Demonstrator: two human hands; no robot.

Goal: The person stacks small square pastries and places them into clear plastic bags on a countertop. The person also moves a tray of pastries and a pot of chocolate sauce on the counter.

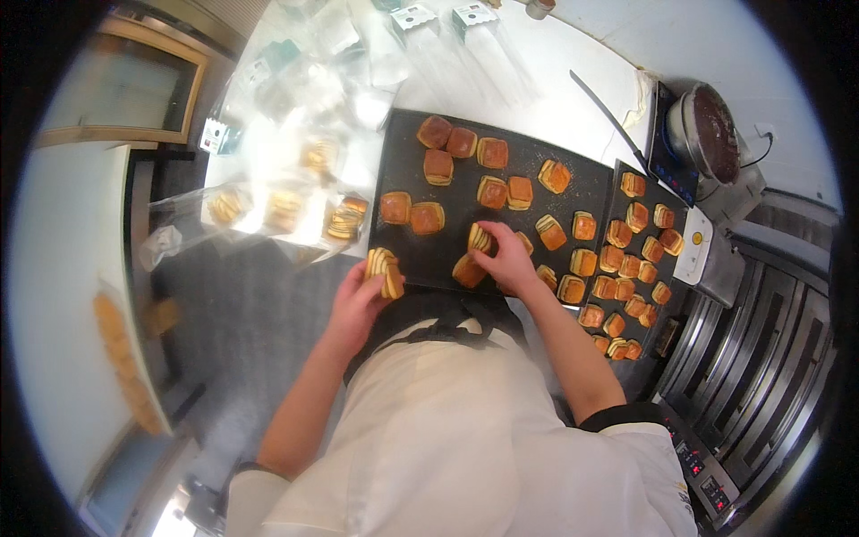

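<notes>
My left hand [356, 299] is closed around a layered square bread roll [384, 272], held just past the near left corner of a black baking tray [429, 258]. Over that tray, my right hand [510, 258] grips another layered roll [479, 238] between thumb and fingers, its striped side showing. Below the thumb a browned roll [468, 271] lies on the tray; I cannot tell whether the hand touches it. Several more browned rolls [493, 153] are spread over the tray. Part of the rolls by my right wrist is hidden by the hand.
At left, clear plastic bags [285, 208] hold rolls; more bags [463, 60] with printed tops lie on the white table [570, 47]. A second tray [627, 176] of rolls adjoins at right. Beyond are a long knife [607, 117], a metal bowl [704, 134] on a cooktop, and a deck oven [751, 362].
</notes>
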